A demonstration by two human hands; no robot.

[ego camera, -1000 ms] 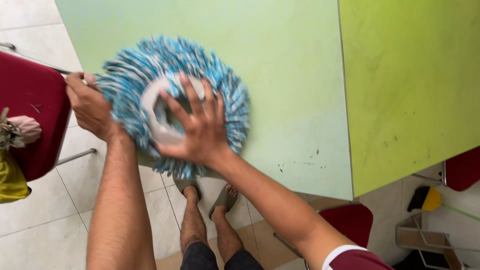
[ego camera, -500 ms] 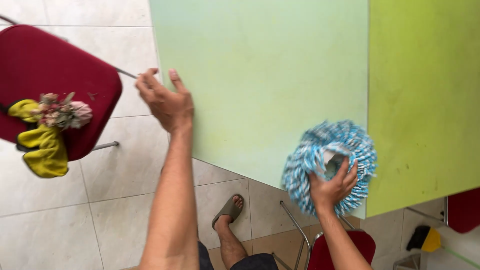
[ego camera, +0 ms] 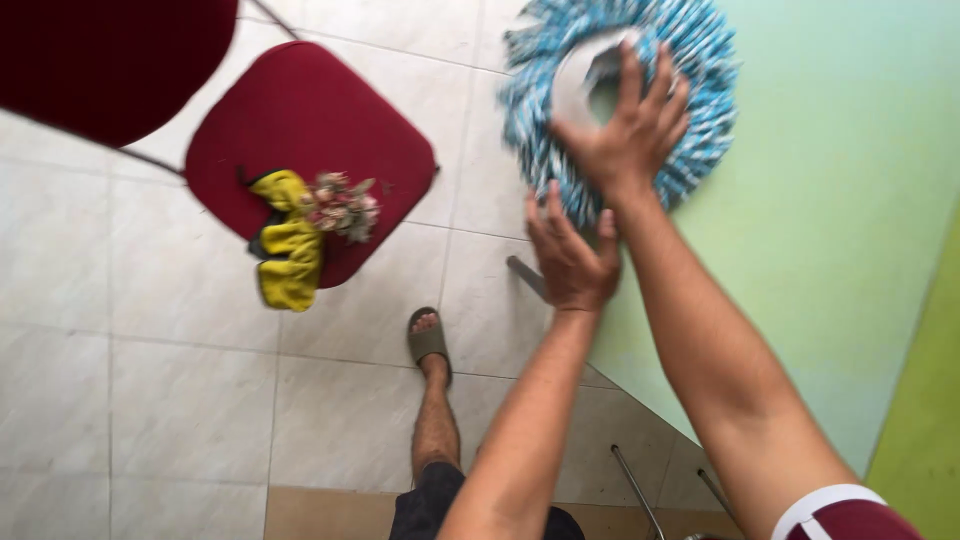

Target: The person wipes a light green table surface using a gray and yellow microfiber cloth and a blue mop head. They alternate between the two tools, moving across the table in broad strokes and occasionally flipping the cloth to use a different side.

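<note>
Pressing blue mop head [ego camera: 620, 95] on green table [ego camera: 800, 230]: right hand [ego camera: 625, 135], fingers spread.

A red padded chair seat [ego camera: 300, 130] sits on the pale tiled floor [ego camera: 130, 400], and everything hangs off that. On its near edge lies a crumpled yellow cloth [ego camera: 288, 250], drooping over the rim. Just beside the cloth, on the seat, rests a small bunch of dried pinkish flowers [ego camera: 343, 205]. Beyond the seat, top left, a second dark red cushion [ego camera: 100, 55] looms.
</note>
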